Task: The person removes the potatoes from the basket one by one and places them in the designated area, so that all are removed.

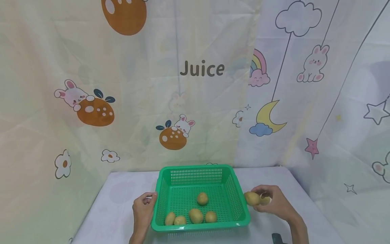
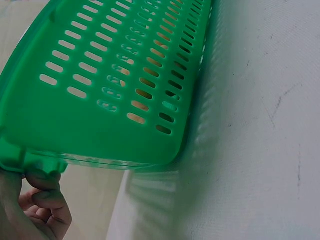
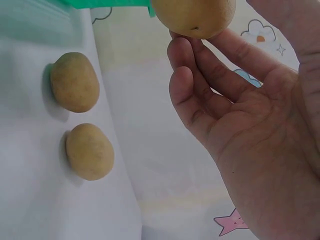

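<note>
A green plastic basket with slotted walls stands on the table, with several potatoes inside, most along its near wall. My left hand pinches the basket's left rim between thumb and curled fingers, also visible in the left wrist view. Just outside the right rim, my right hand holds another potato by its fingertips, above the table. In the right wrist view, that held potato is cut off by the top edge. Two loose potatoes, one nearer the basket and one farther, lie on the table below this hand.
The white-covered table extends to both sides of the basket. Printed curtains hang behind and beside it. A dark object, partly cut off, shows at the bottom edge near the right forearm.
</note>
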The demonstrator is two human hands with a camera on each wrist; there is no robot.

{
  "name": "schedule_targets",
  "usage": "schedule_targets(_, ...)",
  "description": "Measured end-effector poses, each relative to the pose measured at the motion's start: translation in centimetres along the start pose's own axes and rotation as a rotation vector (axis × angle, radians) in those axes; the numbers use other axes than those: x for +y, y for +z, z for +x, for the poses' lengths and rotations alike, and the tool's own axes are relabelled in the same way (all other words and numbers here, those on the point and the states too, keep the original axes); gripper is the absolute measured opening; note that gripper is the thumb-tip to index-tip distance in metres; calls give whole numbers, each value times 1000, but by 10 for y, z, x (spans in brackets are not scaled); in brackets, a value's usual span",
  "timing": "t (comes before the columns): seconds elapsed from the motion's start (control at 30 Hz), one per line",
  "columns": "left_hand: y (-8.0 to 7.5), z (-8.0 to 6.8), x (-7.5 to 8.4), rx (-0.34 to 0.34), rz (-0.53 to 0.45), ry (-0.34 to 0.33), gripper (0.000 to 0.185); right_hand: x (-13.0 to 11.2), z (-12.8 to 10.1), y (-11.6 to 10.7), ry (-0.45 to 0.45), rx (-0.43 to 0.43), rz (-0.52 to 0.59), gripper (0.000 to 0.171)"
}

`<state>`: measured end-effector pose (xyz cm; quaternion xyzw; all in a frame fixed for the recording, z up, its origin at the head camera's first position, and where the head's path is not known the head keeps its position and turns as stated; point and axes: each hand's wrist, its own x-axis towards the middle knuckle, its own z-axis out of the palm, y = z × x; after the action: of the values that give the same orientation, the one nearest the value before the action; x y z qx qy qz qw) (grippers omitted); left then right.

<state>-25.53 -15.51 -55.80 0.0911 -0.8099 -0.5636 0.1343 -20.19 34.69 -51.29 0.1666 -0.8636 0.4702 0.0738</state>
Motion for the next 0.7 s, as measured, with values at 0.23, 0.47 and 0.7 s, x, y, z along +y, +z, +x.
schedule_targets(0.23,0,-1,1,-6,-4,-8,30,5,-5,1,-4,5,14,39)
schedule_targets(0.47,0,-1,1,-3,-14,-3,30,8,-9,1,-28,21,-8,43)
schedule_targets(0.7,0,-1,1,4,-10,-5,29,16,-12,1,16,19,-25,45)
